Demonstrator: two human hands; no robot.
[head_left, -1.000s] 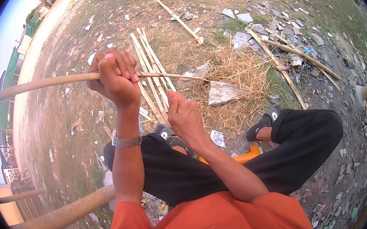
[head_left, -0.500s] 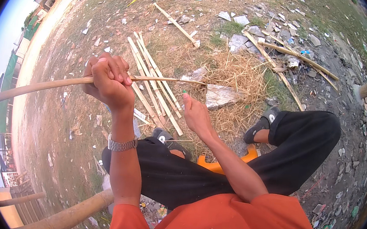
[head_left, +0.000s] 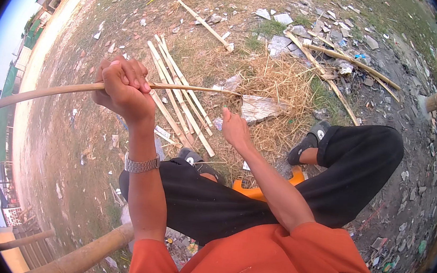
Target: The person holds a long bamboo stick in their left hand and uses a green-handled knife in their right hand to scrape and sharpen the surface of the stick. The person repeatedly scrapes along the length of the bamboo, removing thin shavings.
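Observation:
My left hand (head_left: 122, 85) is closed in a fist round a long, thin bamboo strip (head_left: 36, 97). The strip bows from the left edge of the view, through the fist, to a tapered end over the straw. My right hand (head_left: 236, 130) is curled just below that end, apart from the strip as far as I can see. A small green tip shows at its thumb; the rest of what it grips is hidden. Beyond the right hand, a pale, rough block (head_left: 260, 109) lies in the dry straw (head_left: 290, 85).
Several split bamboo strips (head_left: 182, 98) lie on the ground beyond my left knee. Longer bamboo pieces (head_left: 323, 73) and broken tile rest at the far right. An orange plastic piece (head_left: 247, 191) shows between my legs. Thick bamboo poles (head_left: 92, 248) stand at lower left and right.
The view has shifted slightly. My left fist has moved a little left and away from me, still round the strip. My right hand has moved a little to the right and forward.

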